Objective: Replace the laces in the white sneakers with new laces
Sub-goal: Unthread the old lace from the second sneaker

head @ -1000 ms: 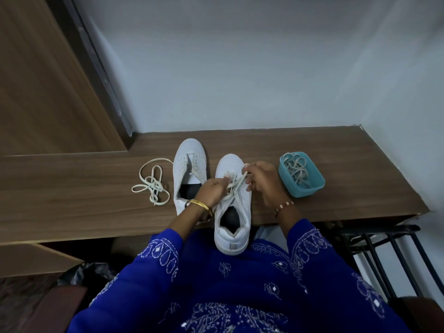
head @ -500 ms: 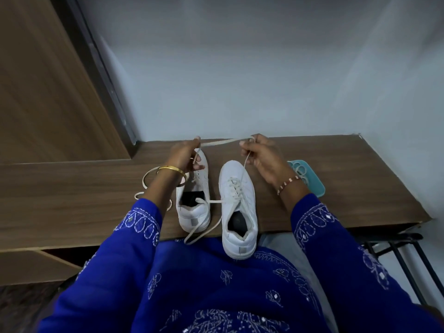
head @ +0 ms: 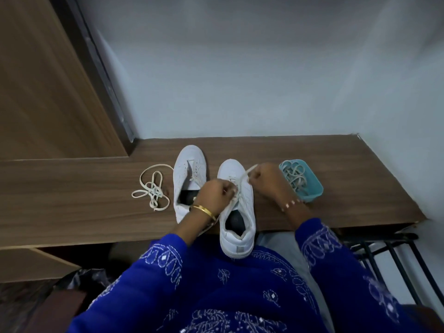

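Right now both hands work at the right sneaker [head: 236, 207], which stands on the wooden desk [head: 336, 179] with its toe toward the wall and its heel hanging over the near edge, just above the person's blue embroidered sleeves. The left hand [head: 215, 195], a gold bangle [head: 203, 210] on its wrist, has its fingers curled and pinches the cream lace [head: 236, 188] over the eyelets at the middle of the shoe. The right hand [head: 264, 180], with a beaded bracelet on its wrist, pinches the other run of that lace, which rises in a taut line from the eyelets to the fingertips beyond the shoe's right side. A loose end of the lace trails off the desk edge beneath the left wrist.

Just beside this shoe, to its left, stands the left sneaker [head: 188, 179], with only a short bit of lace showing at its tongue. Further left, apart from the shoes, a loose lace [head: 152, 188] lies in a tangle on the wood. To the right, near the right hand, a small teal basket [head: 312, 186] holds more coiled laces [head: 296, 176].
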